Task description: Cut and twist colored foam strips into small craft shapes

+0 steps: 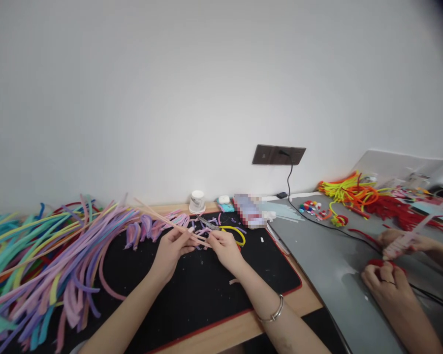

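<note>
My left hand (172,250) and my right hand (224,248) meet over a black mat (206,290) with a red edge. Both pinch the near ends of a few thin pale pink pipe cleaners (158,215) that slant up to the left. My fingers are closed around them. Small folded purple pipe-cleaner pieces (143,230) lie on the mat just beyond my left hand. A yellow loop (237,232) lies behind my right hand. A bracelet sits on my right wrist.
A big heap of long coloured pipe cleaners (40,260) covers the left. A white cup (197,201) stands by the wall. A black cable (317,221) crosses a grey mat (328,265), where another person's hands (386,275) work on red material. Yellow, orange and red stems (354,191) are piled beyond.
</note>
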A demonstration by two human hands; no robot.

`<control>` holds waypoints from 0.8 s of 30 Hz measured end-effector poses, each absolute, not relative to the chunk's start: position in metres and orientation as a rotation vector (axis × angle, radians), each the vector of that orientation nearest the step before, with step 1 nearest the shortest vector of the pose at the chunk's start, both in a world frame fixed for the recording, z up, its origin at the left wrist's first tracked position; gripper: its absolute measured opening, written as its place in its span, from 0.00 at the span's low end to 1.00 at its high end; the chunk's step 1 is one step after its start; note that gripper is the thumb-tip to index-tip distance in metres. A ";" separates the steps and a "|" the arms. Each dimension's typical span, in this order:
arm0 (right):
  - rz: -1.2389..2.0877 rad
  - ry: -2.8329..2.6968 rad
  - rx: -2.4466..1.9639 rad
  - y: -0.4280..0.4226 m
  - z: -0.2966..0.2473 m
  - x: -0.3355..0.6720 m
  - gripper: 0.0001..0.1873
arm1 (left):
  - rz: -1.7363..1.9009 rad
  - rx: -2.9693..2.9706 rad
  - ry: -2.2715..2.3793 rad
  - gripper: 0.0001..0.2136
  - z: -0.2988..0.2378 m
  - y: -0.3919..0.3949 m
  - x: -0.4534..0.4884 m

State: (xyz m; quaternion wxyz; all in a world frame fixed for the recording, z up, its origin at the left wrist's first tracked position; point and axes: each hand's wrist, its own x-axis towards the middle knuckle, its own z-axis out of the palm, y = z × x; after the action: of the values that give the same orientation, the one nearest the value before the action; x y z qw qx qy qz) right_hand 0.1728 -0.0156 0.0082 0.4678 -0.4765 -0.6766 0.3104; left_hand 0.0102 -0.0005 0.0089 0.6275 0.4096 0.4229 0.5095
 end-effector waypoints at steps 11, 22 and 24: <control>0.779 -1.753 -1.218 -0.014 0.005 0.174 0.15 | 1.266 0.942 0.957 0.17 0.007 0.000 0.006; 1.006 -1.511 -1.075 -0.011 0.005 0.178 0.21 | 1.352 0.854 0.980 0.19 0.003 0.004 0.002; 1.125 -1.344 -1.052 -0.008 0.005 0.180 0.19 | 1.383 0.811 0.976 0.19 0.000 0.007 0.000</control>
State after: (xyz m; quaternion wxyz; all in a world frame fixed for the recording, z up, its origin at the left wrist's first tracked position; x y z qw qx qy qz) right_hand 0.1803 -0.0079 0.0049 0.5215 -0.4393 -0.5608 0.4697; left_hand -0.0001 0.0067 0.0002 0.5911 0.3485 0.4193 0.5944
